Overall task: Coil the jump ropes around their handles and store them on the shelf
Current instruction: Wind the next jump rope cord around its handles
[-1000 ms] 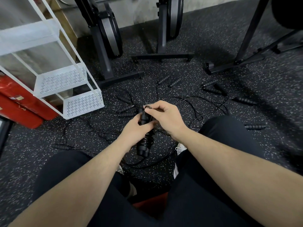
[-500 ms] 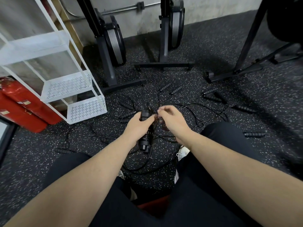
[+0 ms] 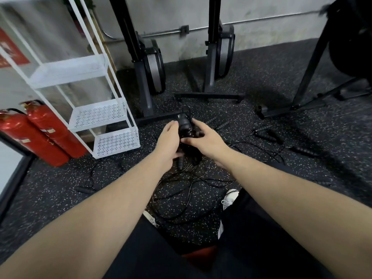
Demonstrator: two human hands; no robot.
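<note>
Both hands hold the black jump rope handles (image 3: 185, 125) up between them: the left hand (image 3: 168, 140) grips one side, the right hand (image 3: 203, 138) the other. Keeping the coils tight should stop them slipping before reaching the white shelf (image 3: 115, 142).

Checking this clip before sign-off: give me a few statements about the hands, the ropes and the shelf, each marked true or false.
1. Both hands hold the bundled jump rope handles. True: the left hand and right hand grip the bundle from either side.
2. The white shelf already holds coiled ropes. False: its visible tiers are bare.
3. Loose rope handles lie on the floor to the right. True.
4. Two red fire extinguishers stand right of the shelf. False: they are to its left.
5. No rope lies near the white shoes. False: black cord loops on the floor beside them.
</note>
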